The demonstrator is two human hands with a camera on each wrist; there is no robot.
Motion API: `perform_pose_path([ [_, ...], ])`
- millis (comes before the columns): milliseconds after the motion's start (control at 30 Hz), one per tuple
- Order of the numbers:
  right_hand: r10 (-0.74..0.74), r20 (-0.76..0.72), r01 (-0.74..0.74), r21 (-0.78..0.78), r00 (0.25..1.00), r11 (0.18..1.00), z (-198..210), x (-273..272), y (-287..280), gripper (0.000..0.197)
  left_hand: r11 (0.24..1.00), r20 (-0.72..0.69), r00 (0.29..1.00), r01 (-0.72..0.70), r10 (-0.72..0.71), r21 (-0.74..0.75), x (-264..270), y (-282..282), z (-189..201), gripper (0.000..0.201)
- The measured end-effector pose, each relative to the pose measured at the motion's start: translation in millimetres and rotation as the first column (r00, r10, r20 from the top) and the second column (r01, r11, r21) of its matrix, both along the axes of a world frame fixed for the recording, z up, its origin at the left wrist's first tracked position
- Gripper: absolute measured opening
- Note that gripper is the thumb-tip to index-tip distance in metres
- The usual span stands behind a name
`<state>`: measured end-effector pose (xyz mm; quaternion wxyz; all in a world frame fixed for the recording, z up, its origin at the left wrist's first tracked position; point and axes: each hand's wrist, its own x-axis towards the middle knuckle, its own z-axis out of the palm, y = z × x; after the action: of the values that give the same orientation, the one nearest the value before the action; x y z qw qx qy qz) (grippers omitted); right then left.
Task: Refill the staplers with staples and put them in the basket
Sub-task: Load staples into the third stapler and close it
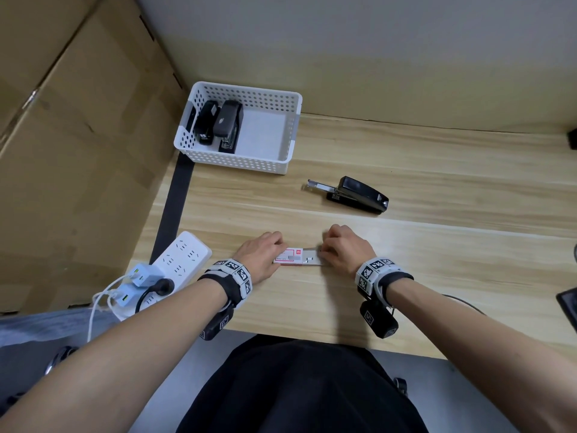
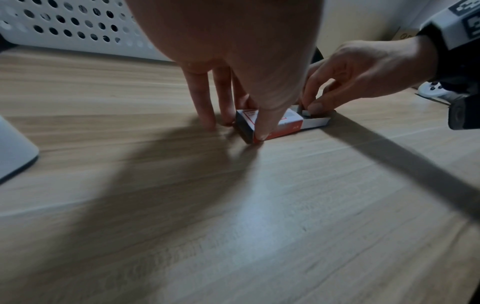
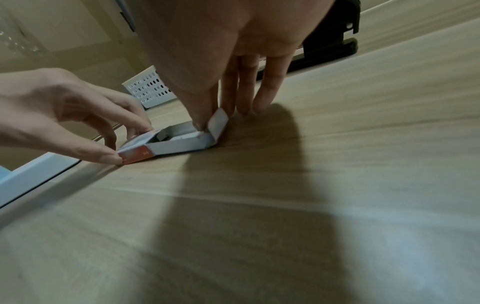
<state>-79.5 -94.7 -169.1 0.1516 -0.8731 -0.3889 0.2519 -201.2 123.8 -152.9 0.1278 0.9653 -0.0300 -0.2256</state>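
Note:
A red and white staple box (image 1: 288, 256) lies on the wooden table with its inner tray (image 1: 312, 260) slid out to the right. My left hand (image 1: 274, 250) grips the box sleeve (image 2: 288, 121), thumb on its near side and fingers behind. My right hand (image 1: 324, 250) reaches into the tray (image 3: 182, 144), and its thumb and forefinger pinch a grey staple strip (image 2: 305, 112). A black stapler (image 1: 359, 195) lies beyond my hands with its metal magazine sticking out to the left. The white perforated basket (image 1: 290, 132) at the back left holds two black staplers (image 1: 206, 121) (image 1: 229, 125).
A white power strip (image 1: 181, 257) with chargers and cables sits at the table's left edge. Large cardboard boxes (image 1: 78, 135) stand to the left. A wall runs behind the table. Dark objects poke in at the right edge (image 1: 569, 304).

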Motion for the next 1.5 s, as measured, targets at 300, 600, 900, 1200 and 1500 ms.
perform_pose_path([
  [300, -0.109, -0.104, 0.123, 0.138, 0.989, 0.983, 0.3, 13.3, 8.4, 0.020, 0.999, -0.066, 0.997, 0.038, -0.036, 0.035, 15.9, 1.2, 7.7, 0.034],
  [600, -0.416, -0.295, 0.408, -0.091, 0.860, 0.908, -4.3, 35.2, 32.3, 0.016, 0.997, -0.125, 0.989, -0.078, 0.075, -0.021, 53.6, 8.2, 9.7, 0.036],
  [900, -0.583, -0.373, 0.516, -0.272, 0.722, 0.812, -6.8, 55.9, 38.3, 0.009, 0.993, -0.060, 0.994, -0.096, 0.092, -0.071, 81.3, 3.0, 6.7, 0.026],
  [1200, -0.565, -0.368, 0.535, -0.190, 0.738, 0.823, -6.8, 50.0, 23.8, 0.026, 0.988, -0.074, 0.991, -0.122, 0.116, -0.093, 88.8, -11.1, 4.5, 0.019],
  [1500, -0.508, -0.259, 0.477, -0.174, 0.822, 0.861, -1.4, 50.1, -9.0, 0.016, 0.997, 0.041, 0.997, -0.071, 0.070, 0.022, 104.7, -60.4, -8.4, 0.032],
])
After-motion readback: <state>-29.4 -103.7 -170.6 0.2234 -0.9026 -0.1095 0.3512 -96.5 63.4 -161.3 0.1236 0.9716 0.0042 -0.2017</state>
